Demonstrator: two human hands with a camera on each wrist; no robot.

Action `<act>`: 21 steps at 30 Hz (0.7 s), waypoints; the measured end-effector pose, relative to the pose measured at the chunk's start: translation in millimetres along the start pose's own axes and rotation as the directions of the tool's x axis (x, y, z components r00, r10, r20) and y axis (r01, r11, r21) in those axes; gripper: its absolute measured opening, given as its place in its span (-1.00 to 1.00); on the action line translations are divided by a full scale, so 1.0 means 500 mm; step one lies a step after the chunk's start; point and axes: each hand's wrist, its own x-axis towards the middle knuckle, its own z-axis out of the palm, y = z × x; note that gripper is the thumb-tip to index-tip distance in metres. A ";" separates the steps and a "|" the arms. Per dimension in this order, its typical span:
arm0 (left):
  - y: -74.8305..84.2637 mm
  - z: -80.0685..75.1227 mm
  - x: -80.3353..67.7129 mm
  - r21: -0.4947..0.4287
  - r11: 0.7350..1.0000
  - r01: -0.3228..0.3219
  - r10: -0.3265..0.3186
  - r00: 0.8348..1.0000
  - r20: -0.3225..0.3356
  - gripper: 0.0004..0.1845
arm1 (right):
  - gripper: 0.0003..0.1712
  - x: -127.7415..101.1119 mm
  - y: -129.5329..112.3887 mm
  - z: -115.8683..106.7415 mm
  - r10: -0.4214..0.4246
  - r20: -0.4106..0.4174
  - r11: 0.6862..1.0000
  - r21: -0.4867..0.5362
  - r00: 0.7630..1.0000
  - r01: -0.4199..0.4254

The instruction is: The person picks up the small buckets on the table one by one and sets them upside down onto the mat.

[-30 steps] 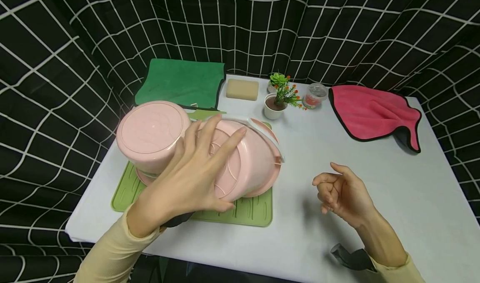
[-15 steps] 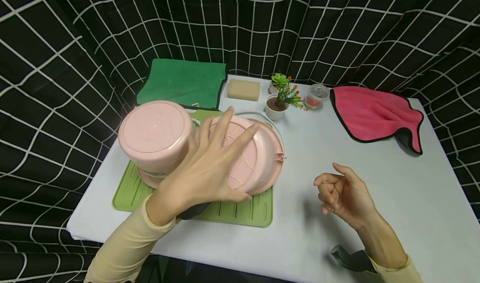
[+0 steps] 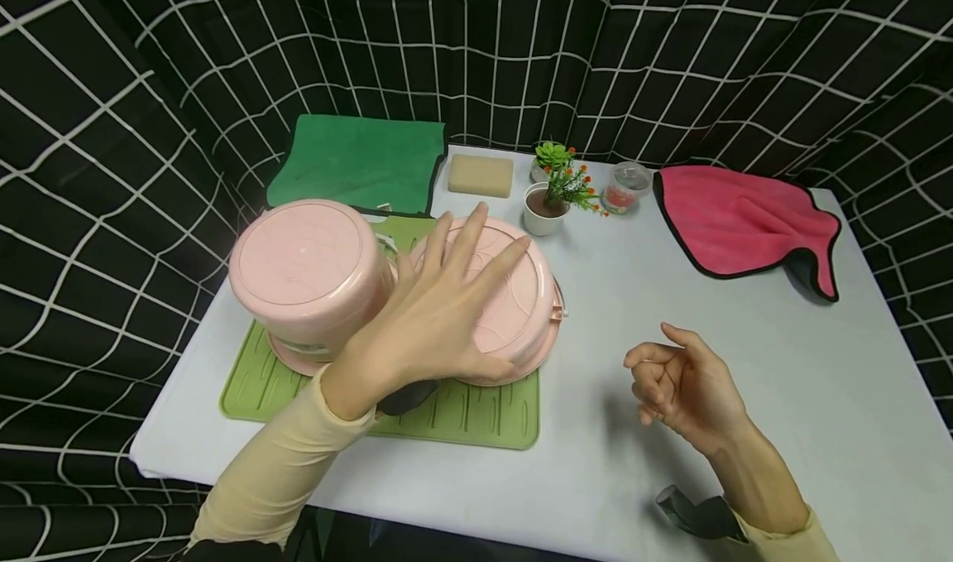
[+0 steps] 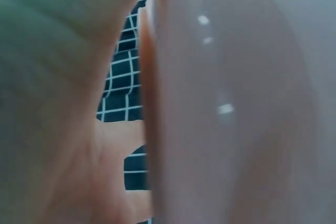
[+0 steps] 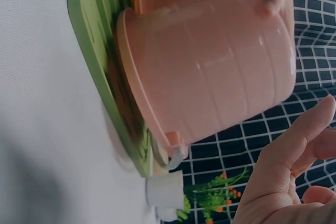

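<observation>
Two pink buckets stand bottom-up over a ribbed green drying mat [image 3: 465, 421]. With fingers spread across its base, my left hand [image 3: 432, 314] grips the right bucket [image 3: 517, 318], thumb on the near side. In the right wrist view this bucket [image 5: 205, 72] has its rim low, close to the mat, and a white handle end at one side. The left bucket [image 3: 301, 252] sits beside my left wrist. The left wrist view is filled by blurred pink plastic and part of the hand. To the right, my right hand [image 3: 681, 388] hangs above the table, fingers loosely curled, holding nothing.
A green cloth [image 3: 361, 165], a beige sponge-like block [image 3: 480, 175], small potted plants [image 3: 546, 210] and a clear cup [image 3: 625, 188] line the back of the white table [image 3: 596, 463]. At the back right lies a pink cloth [image 3: 744, 218]. Black gridded curtains surround the table.
My left hand has moved slightly right and away from me, tipping the right bucket from a lean toward me to nearly level, bottom-up. The right hand has stayed almost still.
</observation>
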 end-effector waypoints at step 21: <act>-0.023 0.026 0.082 -0.051 0.999 -0.018 0.023 0.995 0.100 0.20 | -0.12 -0.005 0.000 0.012 -0.051 -0.042 0.968 -0.247 0.998 0.039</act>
